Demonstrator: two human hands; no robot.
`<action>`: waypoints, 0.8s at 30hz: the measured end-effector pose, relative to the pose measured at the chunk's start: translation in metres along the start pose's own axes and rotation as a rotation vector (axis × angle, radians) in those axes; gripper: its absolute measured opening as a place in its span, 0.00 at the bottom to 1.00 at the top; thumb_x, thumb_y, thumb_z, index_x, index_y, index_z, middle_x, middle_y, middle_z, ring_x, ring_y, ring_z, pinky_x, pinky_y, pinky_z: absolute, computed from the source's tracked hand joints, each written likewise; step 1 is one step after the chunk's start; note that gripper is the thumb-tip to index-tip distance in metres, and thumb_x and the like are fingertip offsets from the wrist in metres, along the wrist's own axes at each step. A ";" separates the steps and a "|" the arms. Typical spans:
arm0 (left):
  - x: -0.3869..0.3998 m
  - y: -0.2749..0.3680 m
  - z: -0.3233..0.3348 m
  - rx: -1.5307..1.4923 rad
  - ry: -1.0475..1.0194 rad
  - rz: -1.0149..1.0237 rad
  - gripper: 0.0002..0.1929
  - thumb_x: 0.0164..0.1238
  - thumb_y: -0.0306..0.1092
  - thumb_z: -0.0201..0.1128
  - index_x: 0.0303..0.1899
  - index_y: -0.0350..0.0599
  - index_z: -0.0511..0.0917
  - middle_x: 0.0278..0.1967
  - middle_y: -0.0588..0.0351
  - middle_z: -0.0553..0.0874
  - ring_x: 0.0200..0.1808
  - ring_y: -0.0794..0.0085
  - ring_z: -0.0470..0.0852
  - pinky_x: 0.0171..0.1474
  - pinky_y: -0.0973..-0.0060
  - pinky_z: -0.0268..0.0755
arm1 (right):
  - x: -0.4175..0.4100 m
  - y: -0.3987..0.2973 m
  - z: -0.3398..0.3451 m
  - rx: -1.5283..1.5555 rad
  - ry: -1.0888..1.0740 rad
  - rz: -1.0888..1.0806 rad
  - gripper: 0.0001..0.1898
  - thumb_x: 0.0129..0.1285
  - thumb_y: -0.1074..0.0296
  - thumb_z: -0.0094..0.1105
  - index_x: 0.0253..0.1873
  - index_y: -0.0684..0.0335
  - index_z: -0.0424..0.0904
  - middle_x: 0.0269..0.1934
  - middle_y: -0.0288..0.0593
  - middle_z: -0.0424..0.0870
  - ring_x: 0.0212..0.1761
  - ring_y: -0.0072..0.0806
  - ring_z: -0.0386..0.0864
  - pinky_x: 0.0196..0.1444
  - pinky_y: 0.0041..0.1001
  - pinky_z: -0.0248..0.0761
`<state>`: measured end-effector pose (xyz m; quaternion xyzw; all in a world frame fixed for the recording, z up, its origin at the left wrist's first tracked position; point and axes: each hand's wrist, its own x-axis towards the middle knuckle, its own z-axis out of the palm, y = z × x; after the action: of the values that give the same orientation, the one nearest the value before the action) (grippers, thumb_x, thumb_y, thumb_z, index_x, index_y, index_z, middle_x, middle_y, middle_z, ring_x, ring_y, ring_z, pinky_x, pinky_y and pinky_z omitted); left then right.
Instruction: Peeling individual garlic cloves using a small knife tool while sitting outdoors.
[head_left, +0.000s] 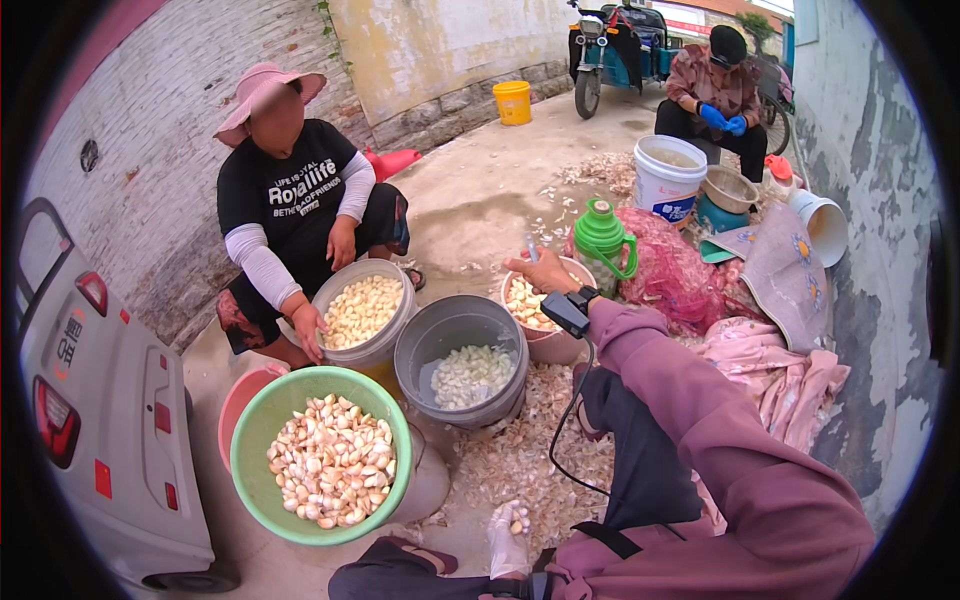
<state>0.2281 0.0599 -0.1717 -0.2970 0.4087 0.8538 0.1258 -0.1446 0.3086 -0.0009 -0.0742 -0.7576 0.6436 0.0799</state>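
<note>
My left hand (508, 541), in a thin whitish glove, is low in the head view with a few garlic cloves (517, 523) in its curled fingers. Bare and stretched forward, my right hand (553, 273) grips a small slim tool (532, 247), too small to identify. It hovers over a pinkish bucket (556, 349) of pale cloves. Left of that bucket stands a grey bucket (420, 360) with peeled cloves in water. A green plastic basket (244, 469) of unpeeled cloves rests on a bucket at the left.
A co-worker (300, 180) squats opposite, one hand at a bucket (409, 311) of peeled cloves. Garlic skins (547, 442) litter the ground. A green thermos (600, 236) and red mesh sacks (667, 270) lie right. Farther off sits another person (712, 90) in blue gloves. A vehicle (120, 405) borders the left.
</note>
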 end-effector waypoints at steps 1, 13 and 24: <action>-0.001 0.000 0.001 0.003 -0.002 0.003 0.08 0.72 0.33 0.56 0.43 0.39 0.77 0.29 0.53 0.80 0.24 0.74 0.75 0.26 0.80 0.65 | 0.000 0.000 0.000 -0.007 -0.003 0.010 0.36 0.49 0.48 0.76 0.53 0.71 0.72 0.30 0.41 0.79 0.23 0.22 0.74 0.23 0.24 0.68; -0.001 0.001 0.002 -0.002 0.012 -0.019 0.09 0.74 0.34 0.55 0.43 0.37 0.76 0.29 0.53 0.80 0.26 0.74 0.75 0.27 0.80 0.67 | -0.004 -0.006 0.003 -0.013 -0.055 -0.010 0.37 0.51 0.49 0.75 0.56 0.75 0.72 0.40 0.48 0.82 0.37 0.29 0.80 0.37 0.27 0.74; 0.000 -0.003 -0.001 -0.003 0.007 -0.025 0.09 0.74 0.35 0.55 0.43 0.39 0.77 0.29 0.53 0.80 0.25 0.75 0.75 0.26 0.80 0.66 | -0.016 -0.020 0.001 0.118 -0.116 -0.074 0.33 0.53 0.49 0.74 0.54 0.71 0.73 0.30 0.40 0.79 0.26 0.20 0.75 0.28 0.24 0.69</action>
<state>0.2296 0.0613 -0.1739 -0.3055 0.4043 0.8515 0.1347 -0.1295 0.3010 0.0183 -0.0036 -0.7239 0.6870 0.0638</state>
